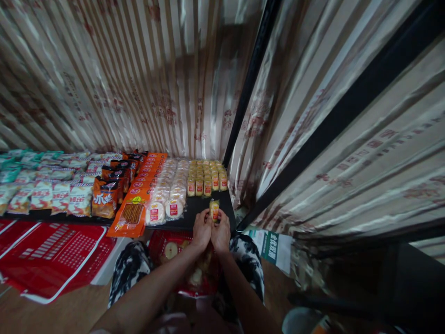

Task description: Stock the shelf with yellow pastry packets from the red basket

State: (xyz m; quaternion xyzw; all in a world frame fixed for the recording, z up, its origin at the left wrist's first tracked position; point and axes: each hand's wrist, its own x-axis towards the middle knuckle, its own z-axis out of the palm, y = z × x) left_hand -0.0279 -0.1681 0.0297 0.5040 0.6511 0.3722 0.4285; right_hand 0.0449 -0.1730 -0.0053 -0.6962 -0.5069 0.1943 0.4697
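Between the fingertips of my left hand (202,228) and my right hand (221,232) a small yellow snack packet (214,209) with a red-and-white label stands upright. Both hands are closed on it, side by side above the front edge of the black shelf (194,205). Just behind them, several yellow snack packets (207,182) of the same look are lined up in rows at the shelf's right end. To their left lie round white rice crackers (174,208) in clear wrappers, also with red labels.
Orange flat bags (129,215), orange-and-black bags (104,197) and white snack bags (80,199) fill the shelf leftward. A red basket (158,241) with packets sits between my knees. Another red basket (52,260) lies at left. Black posts (250,83) rise before striped sheeting (139,69).
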